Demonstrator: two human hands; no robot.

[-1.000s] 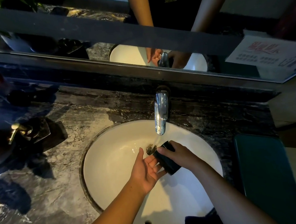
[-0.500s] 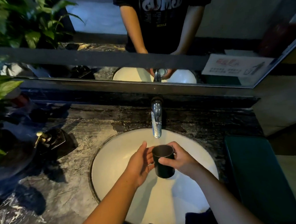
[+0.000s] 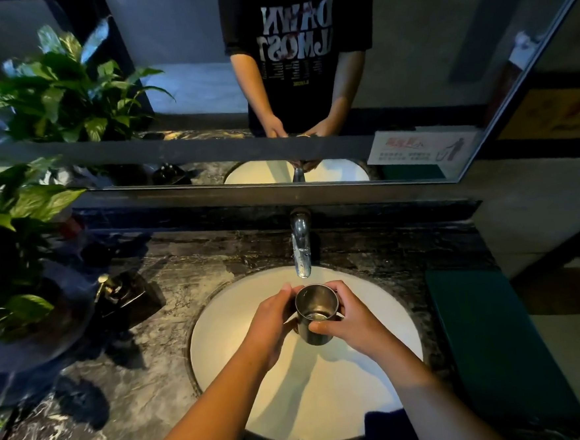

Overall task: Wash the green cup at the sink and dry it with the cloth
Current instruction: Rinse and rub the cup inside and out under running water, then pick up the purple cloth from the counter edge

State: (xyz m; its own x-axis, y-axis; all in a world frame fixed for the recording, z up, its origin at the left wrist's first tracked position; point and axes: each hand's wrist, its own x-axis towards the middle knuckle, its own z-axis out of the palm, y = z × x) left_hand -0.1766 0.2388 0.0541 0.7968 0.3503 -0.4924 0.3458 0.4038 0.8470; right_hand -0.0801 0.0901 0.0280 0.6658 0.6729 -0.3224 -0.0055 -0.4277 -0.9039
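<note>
The cup [image 3: 315, 311] is dark outside with a shiny metal inside and stands upright over the white sink basin [image 3: 220, 327], just below the chrome tap [image 3: 300, 246]. My left hand [image 3: 271, 320] wraps its left side and my right hand [image 3: 348, 318] grips its right side, thumb across the front. A little water lies in the bottom of the cup. No water is visibly running from the tap. A dark blue cloth [image 3: 385, 429] shows at the sink's near edge under my right forearm.
A dark marble counter [image 3: 149, 384] surrounds the basin. A soap dispenser [image 3: 115, 290] and a potted plant [image 3: 15, 239] stand on the left. A green tray-like object [image 3: 489, 343] lies on the right. A mirror [image 3: 204, 88] runs along the back.
The cup went from tilted under running water to upright. My left hand closed onto its side. The view rose to show more of the mirror, and the water stream is gone.
</note>
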